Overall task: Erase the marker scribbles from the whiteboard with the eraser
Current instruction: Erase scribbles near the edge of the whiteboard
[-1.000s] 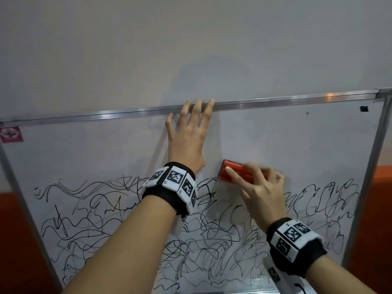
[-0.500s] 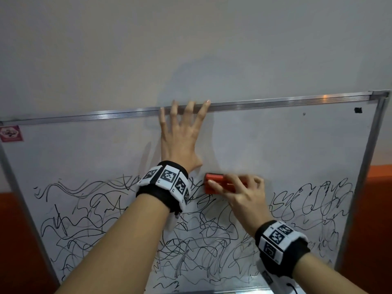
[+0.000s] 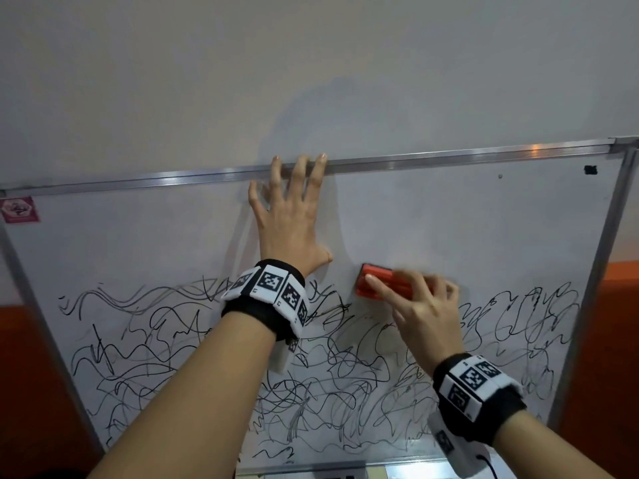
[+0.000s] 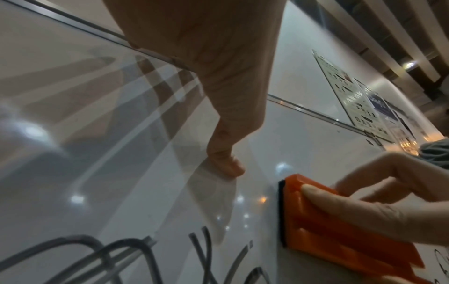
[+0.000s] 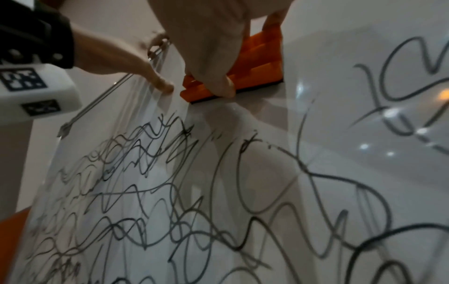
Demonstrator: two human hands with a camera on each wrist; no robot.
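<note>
The eraser (image 3: 383, 284) sits flat on the whiteboard (image 3: 484, 229) under the right hand's (image 3: 423, 311) grasping fingers (image 3: 378, 288), scribbles (image 3: 193, 344) just below; the left hand's (image 3: 288, 223) fingers (image 3: 299, 174) lie released, spread flat above.

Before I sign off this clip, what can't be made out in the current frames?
- Head view: scribbles partly hidden behind both forearms; whiteboard bottom edge cut off by the frame.
- Head view: right hand motion-blurred over the eraser, so the finger grip is unclear.
- Head view: corner sticker too small to read.
- Left wrist view: left hand fingertips cut off at the top.
</note>
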